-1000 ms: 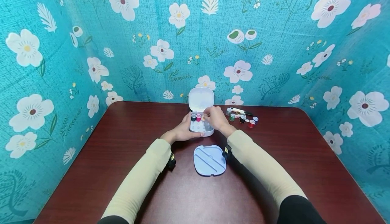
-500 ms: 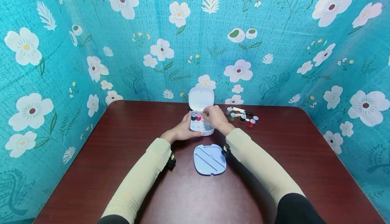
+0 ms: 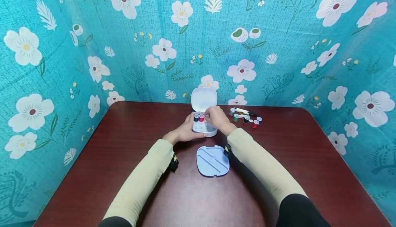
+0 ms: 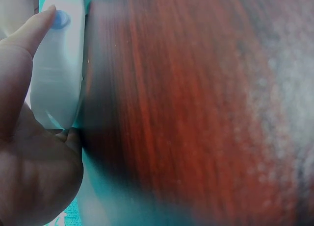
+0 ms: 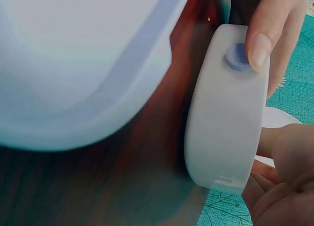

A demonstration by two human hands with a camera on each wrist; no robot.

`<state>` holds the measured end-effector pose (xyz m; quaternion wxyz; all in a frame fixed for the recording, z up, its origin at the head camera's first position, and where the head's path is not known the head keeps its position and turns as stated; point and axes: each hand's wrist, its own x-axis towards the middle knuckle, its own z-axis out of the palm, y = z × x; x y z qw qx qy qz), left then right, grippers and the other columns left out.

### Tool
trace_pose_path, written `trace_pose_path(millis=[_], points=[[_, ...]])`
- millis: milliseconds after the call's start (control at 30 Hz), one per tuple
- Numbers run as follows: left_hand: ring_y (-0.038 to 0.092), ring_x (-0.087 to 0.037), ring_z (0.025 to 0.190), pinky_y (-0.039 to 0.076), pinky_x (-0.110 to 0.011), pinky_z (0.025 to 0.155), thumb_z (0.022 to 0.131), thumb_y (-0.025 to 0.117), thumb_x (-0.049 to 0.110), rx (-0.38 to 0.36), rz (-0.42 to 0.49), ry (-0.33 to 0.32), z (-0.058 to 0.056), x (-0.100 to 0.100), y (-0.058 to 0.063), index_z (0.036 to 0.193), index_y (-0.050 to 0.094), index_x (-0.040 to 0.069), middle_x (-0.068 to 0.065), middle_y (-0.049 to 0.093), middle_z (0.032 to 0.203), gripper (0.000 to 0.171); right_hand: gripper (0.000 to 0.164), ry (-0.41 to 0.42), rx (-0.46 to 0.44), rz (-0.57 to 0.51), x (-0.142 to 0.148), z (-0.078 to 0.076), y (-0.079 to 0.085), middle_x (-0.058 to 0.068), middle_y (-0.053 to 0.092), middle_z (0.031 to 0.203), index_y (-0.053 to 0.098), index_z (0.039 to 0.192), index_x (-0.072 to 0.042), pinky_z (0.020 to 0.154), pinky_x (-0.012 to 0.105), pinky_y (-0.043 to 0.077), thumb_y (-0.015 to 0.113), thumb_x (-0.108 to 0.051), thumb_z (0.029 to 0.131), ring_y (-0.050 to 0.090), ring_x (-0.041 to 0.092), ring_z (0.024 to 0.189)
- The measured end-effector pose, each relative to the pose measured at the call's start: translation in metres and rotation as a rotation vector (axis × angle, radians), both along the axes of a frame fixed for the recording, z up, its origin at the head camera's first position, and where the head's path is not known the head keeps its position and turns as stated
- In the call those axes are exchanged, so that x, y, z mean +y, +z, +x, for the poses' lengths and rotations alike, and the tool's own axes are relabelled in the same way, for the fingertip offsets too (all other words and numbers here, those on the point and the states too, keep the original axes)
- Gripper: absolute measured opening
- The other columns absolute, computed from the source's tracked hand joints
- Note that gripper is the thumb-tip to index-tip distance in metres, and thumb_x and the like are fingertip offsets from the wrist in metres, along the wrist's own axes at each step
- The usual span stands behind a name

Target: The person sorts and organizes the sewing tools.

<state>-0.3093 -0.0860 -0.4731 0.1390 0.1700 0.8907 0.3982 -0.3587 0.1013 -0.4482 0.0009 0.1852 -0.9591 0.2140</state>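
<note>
A white sewing box point(image 3: 209, 134) stands on the table with its lid point(image 3: 204, 97) raised. My left hand point(image 3: 184, 131) grips its left side, the thumb at the blue button point(image 4: 60, 20) on the front. Inside, a dark thread spool point(image 3: 196, 117) and a pink-red one point(image 3: 201, 117) stand side by side in the back row of pegs. My right hand point(image 3: 218, 118) reaches in over the right part of the box, fingertips pinching a thread spool beside the pink-red one; the fingers mostly hide it. The right wrist view shows the box point(image 5: 223, 111) from its front side.
A light blue tray point(image 3: 212, 161) with diagonal ridges lies in front of the box, close under my right wrist. To the right are several loose spools, among them a red one point(image 3: 255, 124) and a green one point(image 3: 235, 117), near a black-and-white tool point(image 3: 245, 111). A floral curtain point(image 3: 173, 93) hangs behind.
Almost nothing differs. My right hand stays at the same spot in the box with a very slight shift left, and my left hand keeps its hold.
</note>
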Motion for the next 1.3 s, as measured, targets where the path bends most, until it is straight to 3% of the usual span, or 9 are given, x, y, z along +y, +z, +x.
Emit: trace_pose_path(millis=[533,1067,1300], points=[[0.022,-0.031,0.151,0.025,-0.044,0.122,0.084,0.080,0.053,-0.011,-0.011,0.006,0.000,0.000,-0.003,0.163,-0.012,0.006,-0.016,0.001,0.169,0.130,0.024,0.116,-0.044,0.040,0.005,0.004,0.006,0.015,0.073,0.114,0.071,0.121,0.001,0.095,0.041,0.055,0.066,-0.003,0.098,0.068,0.026,0.102],[0.017,-0.029,0.153,0.024,-0.044,0.122,0.083,0.081,0.053,-0.005,-0.006,0.010,0.001,0.000,-0.004,0.163,-0.012,0.007,-0.015,0.000,0.170,0.132,0.035,0.158,-0.004,0.100,0.016,0.020,0.016,0.017,0.070,0.121,0.066,0.129,0.001,0.097,0.043,0.055,0.070,-0.008,0.096,0.066,0.030,0.113],[0.024,-0.030,0.150,0.028,-0.047,0.120,0.082,0.082,0.054,-0.002,0.021,0.017,0.002,0.001,-0.003,0.163,-0.010,0.008,-0.015,0.004,0.169,0.132,0.035,0.186,0.027,0.053,0.025,0.028,0.018,0.019,0.068,0.123,0.066,0.129,0.003,0.099,0.044,0.053,0.070,-0.008,0.095,0.064,0.031,0.116]])
